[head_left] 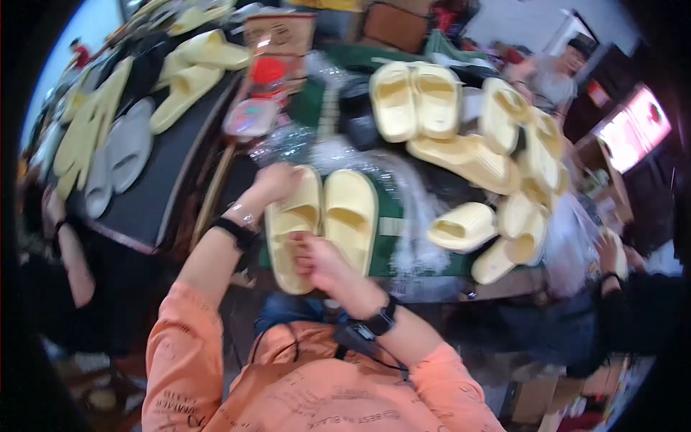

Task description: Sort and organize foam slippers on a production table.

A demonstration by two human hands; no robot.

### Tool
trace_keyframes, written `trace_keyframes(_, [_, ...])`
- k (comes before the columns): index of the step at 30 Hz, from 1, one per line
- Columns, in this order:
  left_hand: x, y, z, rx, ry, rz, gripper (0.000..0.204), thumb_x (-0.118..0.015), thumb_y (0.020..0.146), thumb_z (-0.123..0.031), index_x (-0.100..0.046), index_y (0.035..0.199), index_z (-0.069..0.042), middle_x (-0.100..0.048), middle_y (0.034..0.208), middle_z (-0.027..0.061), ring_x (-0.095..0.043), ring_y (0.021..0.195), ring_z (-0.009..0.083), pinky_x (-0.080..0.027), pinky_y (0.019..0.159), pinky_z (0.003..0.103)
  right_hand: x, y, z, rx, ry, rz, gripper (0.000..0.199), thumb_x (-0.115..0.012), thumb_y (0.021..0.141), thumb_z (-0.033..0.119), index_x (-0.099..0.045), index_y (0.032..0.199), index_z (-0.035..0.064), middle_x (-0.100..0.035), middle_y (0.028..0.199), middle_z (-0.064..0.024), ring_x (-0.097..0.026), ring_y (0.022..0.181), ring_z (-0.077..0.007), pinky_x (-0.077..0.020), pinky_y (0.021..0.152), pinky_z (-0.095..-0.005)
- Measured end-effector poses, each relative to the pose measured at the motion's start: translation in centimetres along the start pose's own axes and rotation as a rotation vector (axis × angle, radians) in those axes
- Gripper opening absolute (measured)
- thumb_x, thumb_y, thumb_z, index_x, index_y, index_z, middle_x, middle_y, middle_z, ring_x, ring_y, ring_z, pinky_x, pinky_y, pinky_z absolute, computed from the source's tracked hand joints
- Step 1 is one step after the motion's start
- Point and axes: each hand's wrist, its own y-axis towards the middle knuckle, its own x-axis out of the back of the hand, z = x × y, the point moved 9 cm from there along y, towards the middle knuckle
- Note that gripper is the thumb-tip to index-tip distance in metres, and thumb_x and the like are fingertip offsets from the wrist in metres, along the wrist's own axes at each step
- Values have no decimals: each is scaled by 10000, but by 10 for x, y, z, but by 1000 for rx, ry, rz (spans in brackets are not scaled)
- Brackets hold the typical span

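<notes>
A pair of pale yellow slippers lies side by side on the green table in front of me. My left hand [278, 183] curls its fingers at the far end of the left slipper [294, 272], gripping its outer edge. Over that slipper's footbed, my right hand [319, 261] is closed in a pinch; what its fingers hold, if anything, is too blurred to make out. The right slipper [351, 191] sits next to it, partly behind my right hand and wrist.
Several yellow slippers [464, 162] are heaped on the right, beside clear plastic bags [576, 241]. Crumpled clear wrap [284, 144] and a red round item [267, 70] are beyond my left hand. A dark table [169, 169] at left bears more slippers. Co-workers' hands [610, 252] show at both sides.
</notes>
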Motion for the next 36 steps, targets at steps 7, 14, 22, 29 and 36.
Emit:
trace_keyframes(7, [-27, 22, 14, -45, -529, 87, 281, -504, 796, -231, -603, 795, 32, -589, 682, 165, -554, 604, 181, -424, 552, 339, -7, 108, 6, 236, -68, -21, 166, -368, 813, 209, -489, 728, 135, -382, 468, 2, -272, 323, -125, -170, 307, -288])
trace_keyframes(14, [-19, 37, 44, -133, -772, -248, 174, -468, 807, -48, -587, 708, 32, -542, 596, 32, -476, 530, 93, -368, 479, 235, 4, 8, 32, 671, -574, -158, 264, -363, 907, 289, -440, 800, 60, -439, 613, -50, -453, 543, -142, -364, 500, -291])
trace_keyframes(22, [-22, 47, 40, -96, -813, -167, 191, -483, 819, -81, -566, 686, 27, -509, 557, 13, -449, 495, 83, -348, 457, 224, 17, -150, 45, 823, -1496, -131, 153, -418, 867, 175, -498, 844, 46, -533, 759, -122, -526, 761, -289, -407, 666, -378])
trace_keyframes(29, [-1, 15, -1, -67, -603, -188, 187, -538, 788, -174, -618, 767, -7, -577, 616, 59, -513, 571, 110, -401, 515, 276, -17, -210, 73, 1102, -1961, -348, 110, -518, 643, 87, -553, 742, 54, -449, 739, -62, -471, 758, -234, -382, 636, -337])
trace_keyframes(36, [10, 12, -41, -139, -876, -133, 209, -505, 822, -171, -636, 776, -16, -555, 582, 28, -504, 535, 91, -405, 502, 234, -41, -165, 54, 1197, -1893, -264, 263, -530, 643, 10, -574, 903, 11, -546, 763, -75, -537, 702, -234, -442, 617, -325])
